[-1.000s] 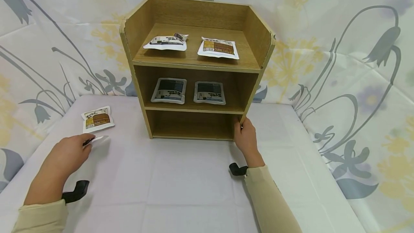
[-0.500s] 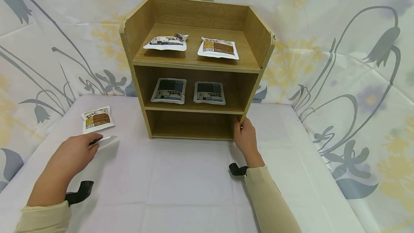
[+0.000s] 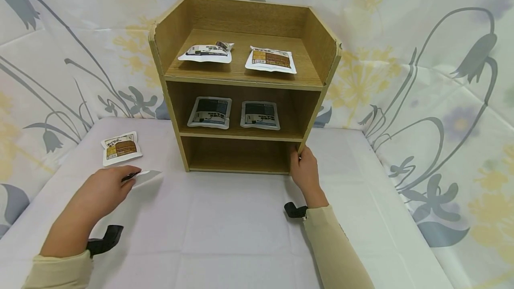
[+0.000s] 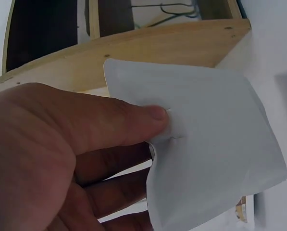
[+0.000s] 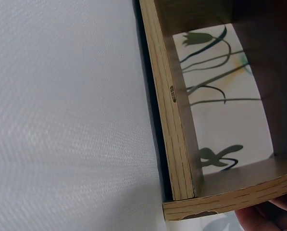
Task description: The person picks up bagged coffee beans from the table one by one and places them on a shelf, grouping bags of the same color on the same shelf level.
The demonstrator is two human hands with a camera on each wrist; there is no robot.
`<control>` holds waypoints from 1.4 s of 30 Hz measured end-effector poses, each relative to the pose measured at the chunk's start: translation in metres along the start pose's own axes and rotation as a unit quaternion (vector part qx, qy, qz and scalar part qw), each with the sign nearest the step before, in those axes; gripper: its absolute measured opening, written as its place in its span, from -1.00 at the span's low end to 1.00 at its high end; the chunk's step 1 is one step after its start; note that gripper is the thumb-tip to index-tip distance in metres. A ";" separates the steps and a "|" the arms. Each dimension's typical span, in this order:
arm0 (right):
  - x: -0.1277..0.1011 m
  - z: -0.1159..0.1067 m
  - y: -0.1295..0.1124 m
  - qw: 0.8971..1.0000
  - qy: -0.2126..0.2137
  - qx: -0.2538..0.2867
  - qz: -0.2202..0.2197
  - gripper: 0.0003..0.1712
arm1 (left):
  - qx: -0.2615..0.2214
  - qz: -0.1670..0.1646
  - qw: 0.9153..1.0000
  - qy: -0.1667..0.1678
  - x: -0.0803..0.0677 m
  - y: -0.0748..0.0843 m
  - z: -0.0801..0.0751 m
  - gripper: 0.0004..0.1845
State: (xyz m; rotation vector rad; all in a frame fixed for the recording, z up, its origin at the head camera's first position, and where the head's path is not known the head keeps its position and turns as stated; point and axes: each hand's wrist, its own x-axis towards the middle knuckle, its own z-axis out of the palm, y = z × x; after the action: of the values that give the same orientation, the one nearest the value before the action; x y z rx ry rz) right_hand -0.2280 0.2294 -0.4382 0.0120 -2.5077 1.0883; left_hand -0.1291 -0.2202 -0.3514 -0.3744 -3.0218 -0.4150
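Observation:
My left hand (image 3: 98, 195) pinches a flat pouch (image 3: 148, 176) by its edge above the table. Seen from the left wrist, that pouch's plain white back (image 4: 215, 130) faces the camera, with the thumb (image 4: 133, 120) pressed on it. A brown-and-white pouch (image 3: 121, 148) lies on the table just beyond this hand. My right hand (image 3: 306, 171) grips the lower right side panel of a wooden shelf (image 3: 245, 82). In the right wrist view only its fingers (image 5: 258, 219) show, at the panel's edge.
Two pouches, one showing brown (image 3: 271, 60) and one tilted (image 3: 206, 52), lie on the top tier. Two dark-labelled pouches (image 3: 210, 113) (image 3: 260, 115) rest on the middle tier. A white cloth (image 3: 233, 226) covers the table; a floral cloth (image 3: 437, 79) hangs behind.
My left hand has moved to the right with the pouch, whose pale surface shows more. The right hand and the shelf have stayed still.

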 end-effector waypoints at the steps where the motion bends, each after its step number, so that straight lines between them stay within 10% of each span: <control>1: 0.000 0.000 0.000 1.000 0.000 0.000 0.000 -0.55 | -0.001 0.001 1.000 -0.002 0.000 0.001 0.000 -0.74; 42: -0.001 0.000 0.001 1.000 0.002 0.008 -0.010 -0.55 | -0.015 0.116 0.993 0.028 0.042 0.069 0.010 -0.71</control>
State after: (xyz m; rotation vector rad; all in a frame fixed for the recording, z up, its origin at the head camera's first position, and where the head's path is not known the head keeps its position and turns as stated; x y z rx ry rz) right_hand -0.2270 0.2299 -0.4393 0.0394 -2.4902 1.0981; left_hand -0.1530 -0.1434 -0.3390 -0.6954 -2.8756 -0.4438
